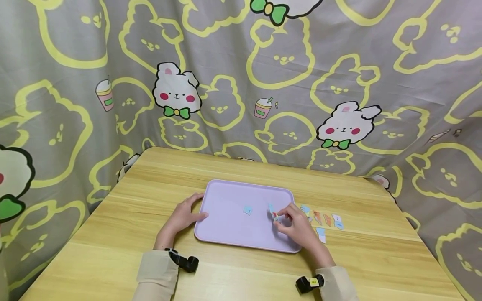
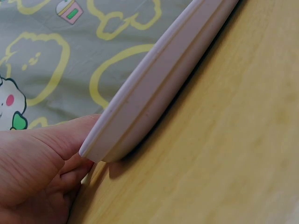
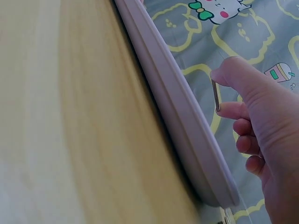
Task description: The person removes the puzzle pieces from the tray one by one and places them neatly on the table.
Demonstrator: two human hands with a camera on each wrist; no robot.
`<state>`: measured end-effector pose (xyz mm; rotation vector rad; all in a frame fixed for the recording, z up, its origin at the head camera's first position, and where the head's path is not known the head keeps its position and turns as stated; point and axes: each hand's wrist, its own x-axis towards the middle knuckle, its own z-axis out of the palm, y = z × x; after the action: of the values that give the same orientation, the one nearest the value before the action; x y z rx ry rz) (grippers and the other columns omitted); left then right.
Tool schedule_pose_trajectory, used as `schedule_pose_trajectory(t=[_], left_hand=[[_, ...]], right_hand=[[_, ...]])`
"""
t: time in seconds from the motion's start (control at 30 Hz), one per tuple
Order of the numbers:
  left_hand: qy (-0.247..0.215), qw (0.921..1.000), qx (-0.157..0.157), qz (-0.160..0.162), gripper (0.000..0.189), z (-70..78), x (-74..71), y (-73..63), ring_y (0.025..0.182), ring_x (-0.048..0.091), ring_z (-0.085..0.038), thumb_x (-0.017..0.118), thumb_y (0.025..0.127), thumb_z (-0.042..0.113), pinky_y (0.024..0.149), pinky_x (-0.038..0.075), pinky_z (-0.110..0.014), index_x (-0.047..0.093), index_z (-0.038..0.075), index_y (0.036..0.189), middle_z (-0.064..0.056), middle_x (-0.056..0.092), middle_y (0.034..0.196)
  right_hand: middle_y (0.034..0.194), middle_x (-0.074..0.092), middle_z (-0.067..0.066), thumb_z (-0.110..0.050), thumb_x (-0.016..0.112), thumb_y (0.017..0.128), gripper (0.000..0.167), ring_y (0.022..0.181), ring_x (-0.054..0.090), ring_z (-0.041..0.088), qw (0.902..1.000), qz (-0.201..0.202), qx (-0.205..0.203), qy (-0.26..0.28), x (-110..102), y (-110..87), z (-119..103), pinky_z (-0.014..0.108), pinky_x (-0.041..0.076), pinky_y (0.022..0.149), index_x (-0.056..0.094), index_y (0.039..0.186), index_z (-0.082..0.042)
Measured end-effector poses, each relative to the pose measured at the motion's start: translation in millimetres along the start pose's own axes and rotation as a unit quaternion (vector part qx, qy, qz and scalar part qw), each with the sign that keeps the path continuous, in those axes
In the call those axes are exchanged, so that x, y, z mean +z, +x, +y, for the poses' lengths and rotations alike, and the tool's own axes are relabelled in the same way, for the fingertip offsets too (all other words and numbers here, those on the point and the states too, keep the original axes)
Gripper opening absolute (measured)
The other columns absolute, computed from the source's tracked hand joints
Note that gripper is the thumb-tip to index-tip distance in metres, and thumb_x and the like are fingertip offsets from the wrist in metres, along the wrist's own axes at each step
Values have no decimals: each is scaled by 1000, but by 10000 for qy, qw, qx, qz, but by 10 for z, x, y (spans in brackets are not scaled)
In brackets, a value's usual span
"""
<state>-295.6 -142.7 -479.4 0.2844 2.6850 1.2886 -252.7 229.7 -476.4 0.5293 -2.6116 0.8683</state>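
Note:
A light purple tray (image 1: pixel 226 228) lies on the wooden table. At its left edge my left hand (image 1: pixel 185 214) grips the rim, thumb over the top and the other fingers lower at the side; the left wrist view shows this hand (image 2: pixel 32 172) close up. Over the tray's right part, my right hand (image 1: pixel 299 228) pinches a small, thin puzzle piece (image 1: pixel 275 216) between thumb and index finger. The right wrist view shows that piece (image 3: pixel 216 95) edge-on, above the tray rim. A light blue puzzle piece (image 1: pixel 247 210) lies near the tray's middle.
Right of the tray, several puzzle pieces lie on the table, among them an orange piece (image 1: pixel 327 220), a blue and white one (image 1: pixel 337 222) and a lower blue one (image 1: pixel 321 235). A patterned grey curtain (image 1: pixel 226 54) hangs behind the wooden table (image 1: pixel 124 234).

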Motion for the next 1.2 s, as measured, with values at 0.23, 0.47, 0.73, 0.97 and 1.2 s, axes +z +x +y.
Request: schedule_pose_trajectory(t=[0.23, 0.47, 0.73, 0.97, 1.2], left_hand=[[-29, 10000, -35, -15, 70, -6, 1, 6, 146, 23, -49, 71, 90, 25, 118, 23, -63, 39, 8, 150, -27, 24, 159], [-18, 10000, -51, -28, 71, -8, 0, 8, 146, 22, -49, 71, 90, 26, 118, 23, -63, 38, 8, 150, -26, 23, 160], [-27, 9999, -97, -59, 71, -13, 7, 19, 146, 21, -50, 70, 90, 26, 118, 22, -65, 37, 10, 151, -25, 21, 160], [-59, 9999, -106, -46, 72, -14, 7, 23, 146, 21, -49, 71, 90, 26, 118, 22, -64, 37, 10, 151, -25, 21, 160], [-15, 9999, -97, -66, 72, -11, 3, 23, 146, 21, -49, 71, 90, 28, 118, 22, -64, 37, 10, 151, -25, 21, 160]], right_hand=[[78, 51, -1, -13, 82, 75, 21, 71, 45, 11, 9999, 5, 106, -45, -57, -49, 43, 18, 38, 59, 66, 89, -13], [78, 53, 1, -10, 82, 74, 21, 70, 45, 11, 10000, 62, 61, 9, -111, -83, 84, 17, 38, 59, 66, 89, -11], [75, 51, 0, -10, 83, 73, 22, 68, 43, 7, 9997, 117, 148, -153, -170, -146, 143, 17, 37, 57, 67, 87, -10], [73, 48, -4, -12, 84, 71, 22, 68, 40, 5, 9986, 261, 21, -468, -226, -194, 197, 24, 31, 69, 67, 86, -11], [75, 49, -3, -12, 82, 73, 20, 72, 41, 8, 9982, 109, 332, -495, -294, -241, 222, 20, 34, 62, 67, 87, -10]])
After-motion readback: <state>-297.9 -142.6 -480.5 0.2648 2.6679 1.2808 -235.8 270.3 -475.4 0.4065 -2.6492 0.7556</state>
